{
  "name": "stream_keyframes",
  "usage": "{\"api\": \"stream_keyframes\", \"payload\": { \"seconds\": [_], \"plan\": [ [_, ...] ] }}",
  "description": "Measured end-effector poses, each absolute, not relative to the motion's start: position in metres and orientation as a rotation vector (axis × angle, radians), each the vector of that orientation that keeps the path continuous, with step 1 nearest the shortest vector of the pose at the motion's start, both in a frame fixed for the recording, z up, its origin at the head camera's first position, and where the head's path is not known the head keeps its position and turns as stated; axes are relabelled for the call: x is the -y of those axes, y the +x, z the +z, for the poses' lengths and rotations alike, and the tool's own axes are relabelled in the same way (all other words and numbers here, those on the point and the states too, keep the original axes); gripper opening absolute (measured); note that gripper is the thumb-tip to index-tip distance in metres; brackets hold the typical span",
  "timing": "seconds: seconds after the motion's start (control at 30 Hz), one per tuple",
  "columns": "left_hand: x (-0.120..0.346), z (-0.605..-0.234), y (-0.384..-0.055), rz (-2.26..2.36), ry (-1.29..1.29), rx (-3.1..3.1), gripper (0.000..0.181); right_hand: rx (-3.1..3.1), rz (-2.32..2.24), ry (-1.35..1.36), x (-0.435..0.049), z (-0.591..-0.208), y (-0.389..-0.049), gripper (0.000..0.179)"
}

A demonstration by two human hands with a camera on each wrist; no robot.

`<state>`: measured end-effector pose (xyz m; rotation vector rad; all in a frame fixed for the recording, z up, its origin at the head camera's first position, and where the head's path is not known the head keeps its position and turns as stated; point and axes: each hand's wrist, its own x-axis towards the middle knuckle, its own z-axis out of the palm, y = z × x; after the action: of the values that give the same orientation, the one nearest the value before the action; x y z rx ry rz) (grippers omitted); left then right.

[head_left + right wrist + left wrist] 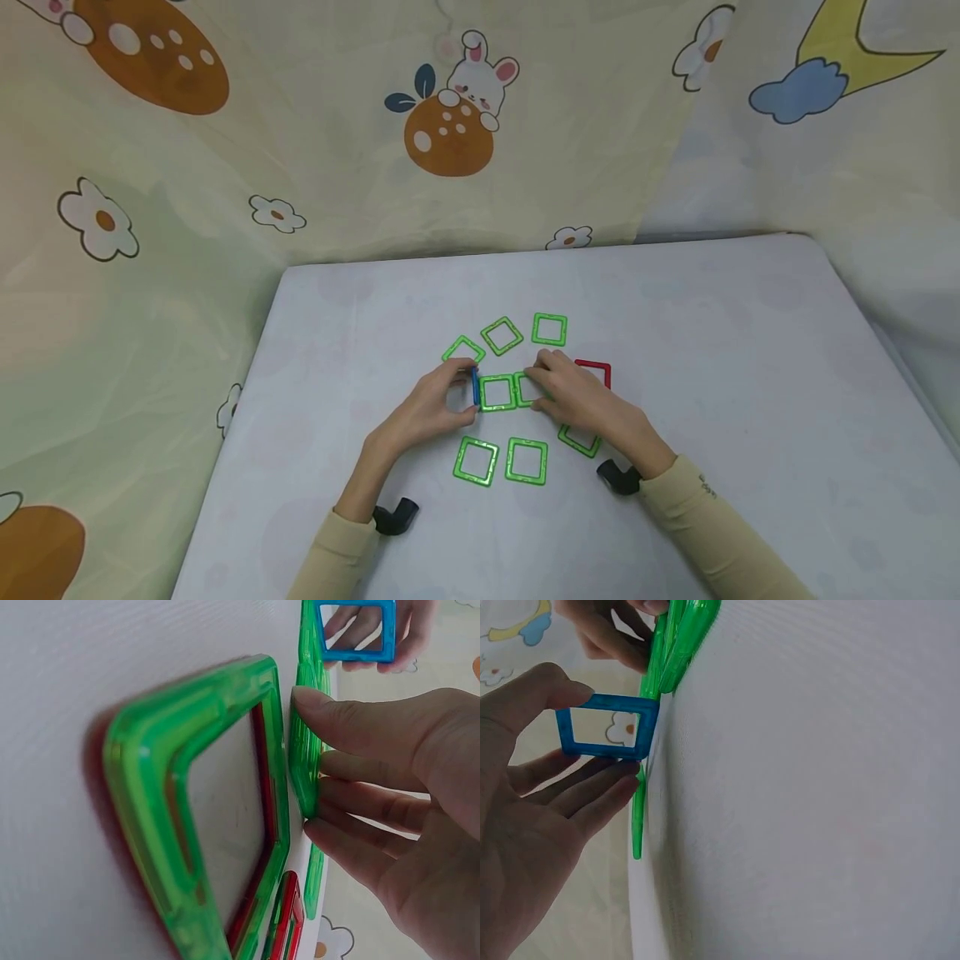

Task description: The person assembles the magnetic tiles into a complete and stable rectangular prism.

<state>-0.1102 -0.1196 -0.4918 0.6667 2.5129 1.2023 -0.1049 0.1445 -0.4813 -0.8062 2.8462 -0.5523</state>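
Left grip [438, 402] pinches blue frame [476, 387], upright at left edge of left green frame [497, 379]; right grip [573, 396] holds right green frame [518, 392] by opposite edges, flat on worktop [697, 350]. Align edges first, seat gently; right should brace against shift.

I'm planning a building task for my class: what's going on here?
A person is handling square frames on a pale table. The left grip holds a blue frame on edge at the left end of two green frames lying side by side. The right grip pinches the right one of that pair. Three more green frames lie beyond the pair, three nearer the person. A red frame is partly hidden behind the right grip.
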Motion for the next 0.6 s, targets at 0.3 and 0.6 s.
{"api": "stream_keyframes", "payload": {
  "seconds": [0.3,0.6],
  "plan": [
    [0.1208,-0.4924,-0.1082,1.216,0.682,-2.530,0.069,-2.852,-0.577,-0.811,-0.1449,-0.4815,-0.1042,0.056],
    [0.1258,-0.4940,-0.1091,1.264,0.676,-2.491,0.063,-2.842,-0.582,-0.802,-0.1467,-0.4828,-0.1045,0.056]
  ]
}}
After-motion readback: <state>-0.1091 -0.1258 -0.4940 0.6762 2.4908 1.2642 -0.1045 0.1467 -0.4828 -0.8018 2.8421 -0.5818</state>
